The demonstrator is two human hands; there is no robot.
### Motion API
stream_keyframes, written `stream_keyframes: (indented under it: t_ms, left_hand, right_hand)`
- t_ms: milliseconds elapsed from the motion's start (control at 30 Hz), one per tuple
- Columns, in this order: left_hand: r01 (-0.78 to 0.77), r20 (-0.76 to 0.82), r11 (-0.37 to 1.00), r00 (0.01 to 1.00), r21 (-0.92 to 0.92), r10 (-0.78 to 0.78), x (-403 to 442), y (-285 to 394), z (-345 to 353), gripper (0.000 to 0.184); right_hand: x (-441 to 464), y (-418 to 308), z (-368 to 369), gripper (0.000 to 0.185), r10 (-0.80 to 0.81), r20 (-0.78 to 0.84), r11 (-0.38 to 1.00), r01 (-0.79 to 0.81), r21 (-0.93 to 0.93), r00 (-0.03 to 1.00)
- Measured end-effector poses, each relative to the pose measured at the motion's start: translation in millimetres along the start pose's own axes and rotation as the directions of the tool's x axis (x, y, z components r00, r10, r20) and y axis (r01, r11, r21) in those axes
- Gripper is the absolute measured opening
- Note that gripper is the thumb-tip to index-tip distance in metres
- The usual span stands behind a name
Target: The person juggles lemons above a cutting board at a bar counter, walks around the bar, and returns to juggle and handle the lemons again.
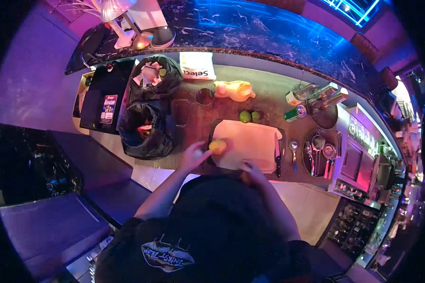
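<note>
A light cutting board (248, 141) with dark corners lies in front of me. My left hand (194, 155) is at its left edge, its fingers apart and touching or just beside a yellow fruit (217, 146) on the board. My right hand (252, 170) is at the board's near edge; its fingers are blurred, and whether they hold anything is hidden. A knife (277, 158) with a black handle lies along the board's right edge. Beyond the far edge sit green limes (245, 116).
Two black-lined bins (146, 137) stand at the left. Behind the board are a dark cup (204, 96), a yellowish bag (236, 90) and a white packet (197, 65). At the right are a green can (295, 113), a spoon (293, 146) and a tray of bar tools (318, 153).
</note>
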State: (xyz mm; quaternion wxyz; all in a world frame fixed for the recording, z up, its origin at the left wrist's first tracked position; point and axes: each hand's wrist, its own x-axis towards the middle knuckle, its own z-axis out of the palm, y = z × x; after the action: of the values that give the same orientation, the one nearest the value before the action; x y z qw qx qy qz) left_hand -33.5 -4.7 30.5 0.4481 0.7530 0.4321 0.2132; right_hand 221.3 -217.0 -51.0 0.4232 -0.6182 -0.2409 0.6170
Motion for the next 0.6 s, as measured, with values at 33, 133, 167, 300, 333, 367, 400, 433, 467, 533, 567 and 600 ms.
stream_keyframes:
  t_ms: [33,133,167,300,333,367,400,433,467,533,567,600]
  left_hand:
    - [-0.099,0.007,0.981,0.995,0.167,0.099,18.7,17.8,6.5,0.063]
    - [-0.077,0.158,0.906,0.987,0.416,0.011,63.5,83.0,-0.5,0.069]
    - [0.021,0.257,0.852,0.949,0.524,-0.181,73.2,94.0,-1.0,0.070]
    - [-0.114,0.458,0.692,0.823,0.713,-0.336,99.6,69.8,4.3,0.062]
    - [-0.141,0.499,0.698,0.797,0.702,-0.340,98.2,68.2,-0.6,0.063]
    - [-0.170,0.542,0.705,0.767,0.688,-0.344,96.4,65.8,-4.3,0.064]
    - [-0.183,0.551,0.707,0.764,0.683,-0.336,95.0,60.0,-6.9,0.064]
    - [-0.223,0.568,0.720,0.775,0.658,-0.279,93.6,50.4,-8.4,0.065]
    - [-0.261,0.581,0.730,0.783,0.632,-0.222,91.5,41.2,-9.2,0.066]
    - [-0.193,0.595,0.818,0.776,0.542,-0.211,88.6,25.3,-11.0,0.064]
    - [-0.114,0.600,0.888,0.774,0.446,-0.203,87.4,19.5,-11.0,0.063]
    - [-0.121,0.600,0.886,0.775,0.447,-0.197,81.9,22.6,-12.8,0.063]
  right_hand:
    - [7.0,-0.5,-4.7,0.044,0.018,-0.021,1.000,-0.018,-0.018,1.000]
    - [1.3,-21.3,-6.8,0.044,0.294,0.169,0.865,-0.337,0.371,0.941]
    - [-2.2,-15.7,-11.7,0.044,0.299,0.158,0.866,-0.338,0.369,0.941]
    - [-21.9,-28.5,-17.3,0.036,0.184,0.169,0.803,-0.247,0.542,0.968]
    - [-31.5,-44.7,-10.6,0.033,0.181,0.096,0.793,-0.202,0.574,0.979]
    - [-39.2,-60.2,-3.5,0.033,0.176,0.084,0.793,-0.192,0.579,0.981]
    - [-47.0,-72.2,3.3,0.028,0.235,0.021,0.734,-0.191,0.652,0.972]
    - [-51.7,-75.8,4.2,0.025,0.298,-0.035,0.669,-0.182,0.720,0.954]
    - [-54.8,-75.6,1.9,0.025,0.299,-0.045,0.667,-0.175,0.724,0.953]
    - [-56.5,-71.1,-3.6,0.024,0.221,0.043,0.494,-0.150,0.856,0.974]
    - [-54.6,-68.5,-9.7,0.024,0.216,0.038,0.495,-0.143,0.857,0.976]
    - [-51.0,-59.9,-20.4,0.029,0.145,-0.075,0.447,0.002,0.894,0.987]
